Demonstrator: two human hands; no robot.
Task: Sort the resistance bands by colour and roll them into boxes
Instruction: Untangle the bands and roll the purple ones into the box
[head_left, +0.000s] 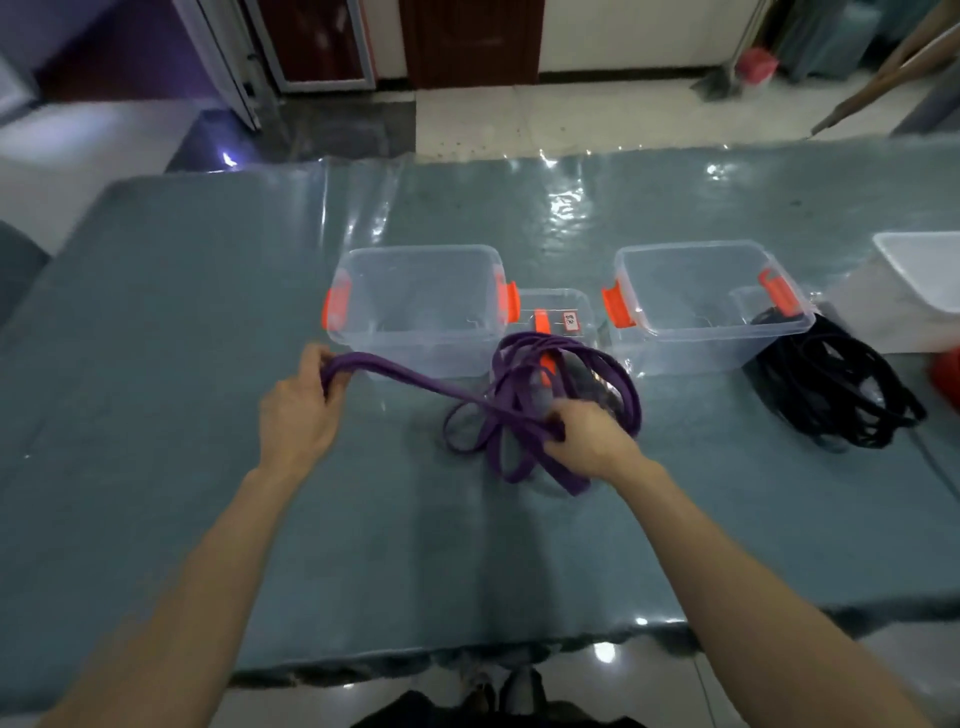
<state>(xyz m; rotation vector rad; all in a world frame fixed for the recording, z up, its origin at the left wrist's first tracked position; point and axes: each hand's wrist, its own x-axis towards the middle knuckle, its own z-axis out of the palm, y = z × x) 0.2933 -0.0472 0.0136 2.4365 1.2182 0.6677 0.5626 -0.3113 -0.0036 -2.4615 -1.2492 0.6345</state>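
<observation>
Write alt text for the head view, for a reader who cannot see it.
Two hands hold tangled purple bands at a grey-blue table: the left hand grips a stretched loop, the right hand grips the bunch. Behind stand a clear left box and right box; black bands lie beside the right one.

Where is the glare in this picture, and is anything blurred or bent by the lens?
Head view: glare streaks the glossy table cover behind the clear boxes and dots its near edge. Head view: the room at far left is smeared; the purple bands, left hand and right hand are fairly sharp. Head view: the wide lens bows the table's edges.
</observation>
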